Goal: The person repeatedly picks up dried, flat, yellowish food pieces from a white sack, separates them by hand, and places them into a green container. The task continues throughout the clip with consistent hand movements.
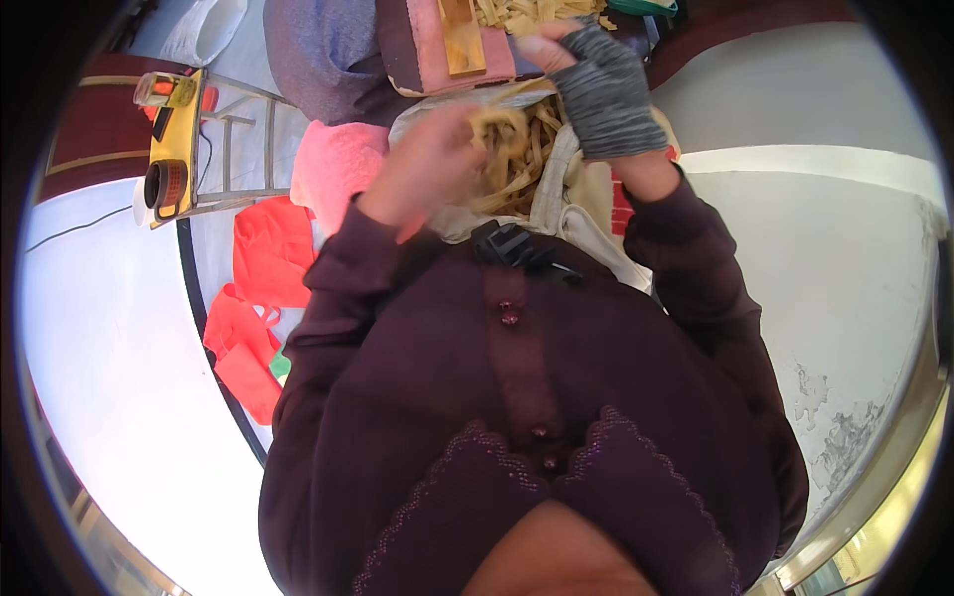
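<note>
My left hand (436, 160), bare and blurred, is over the left side of an open white woven sack (548, 205). Long, flat tan strips (522, 167) fill the sack, and a blurred loop of them lies against my fingers. Whether the fingers grip it is unclear. A grey fingerless glove covers my right hand (596, 82), which hovers above the sack's far right edge. Its thumb and a finger point left, near a pile of short, pale cut strips (533, 11); the fingertips' hold cannot be made out. A wooden block (462, 45) lies on a pink cloth (428, 48) beyond the sack.
At left, a yellow-topped metal-framed stool (175, 141) carries a glass jar (164, 89) and a dark mug (165, 186). Red bags (272, 249) and a pink towel (339, 167) lie nearer me. A green container (642, 6) sits at the far right; a pale wall (812, 246) rises beside me.
</note>
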`<action>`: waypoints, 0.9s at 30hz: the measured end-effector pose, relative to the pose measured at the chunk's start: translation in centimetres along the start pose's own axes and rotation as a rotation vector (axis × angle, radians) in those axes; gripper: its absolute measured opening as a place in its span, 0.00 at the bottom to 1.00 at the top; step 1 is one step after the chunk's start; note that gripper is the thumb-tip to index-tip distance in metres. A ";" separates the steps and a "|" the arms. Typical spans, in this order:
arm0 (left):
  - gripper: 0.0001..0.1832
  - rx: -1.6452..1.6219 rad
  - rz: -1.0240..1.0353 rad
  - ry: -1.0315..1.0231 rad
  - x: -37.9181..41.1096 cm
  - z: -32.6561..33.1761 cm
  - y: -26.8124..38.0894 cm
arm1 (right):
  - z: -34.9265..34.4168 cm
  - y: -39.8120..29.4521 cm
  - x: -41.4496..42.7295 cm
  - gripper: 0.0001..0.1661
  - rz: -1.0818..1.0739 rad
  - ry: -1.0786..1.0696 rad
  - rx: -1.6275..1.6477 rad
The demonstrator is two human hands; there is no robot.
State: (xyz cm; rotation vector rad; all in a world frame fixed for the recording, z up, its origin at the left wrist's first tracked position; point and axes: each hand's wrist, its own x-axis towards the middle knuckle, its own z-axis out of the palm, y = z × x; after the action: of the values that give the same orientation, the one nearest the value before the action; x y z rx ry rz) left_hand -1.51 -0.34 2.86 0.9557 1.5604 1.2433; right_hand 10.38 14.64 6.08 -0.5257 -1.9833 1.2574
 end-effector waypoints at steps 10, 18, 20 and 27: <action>0.16 -0.596 -0.327 -0.114 0.7 0.6 -3.0 | 3.4 2.1 -3.3 0.12 -0.505 -0.185 -0.287; 0.17 -1.313 -0.318 -0.375 2.1 -0.7 -3.3 | 4.3 2.7 -4.4 0.11 -0.096 -0.317 0.061; 0.14 -0.969 -0.227 -0.155 1.6 0.9 -1.3 | 4.1 1.8 -3.9 0.12 0.092 -0.332 0.161; 0.13 -0.355 -0.262 -0.052 1.7 -0.2 -4.1 | 4.9 1.6 -1.3 0.10 -0.214 -0.118 -0.038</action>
State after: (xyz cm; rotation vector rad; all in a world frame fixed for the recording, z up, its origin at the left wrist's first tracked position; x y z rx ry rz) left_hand -2.39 0.41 -1.44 0.5331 1.3177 1.2418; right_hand 7.45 11.50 2.89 -0.2532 -2.1026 1.1429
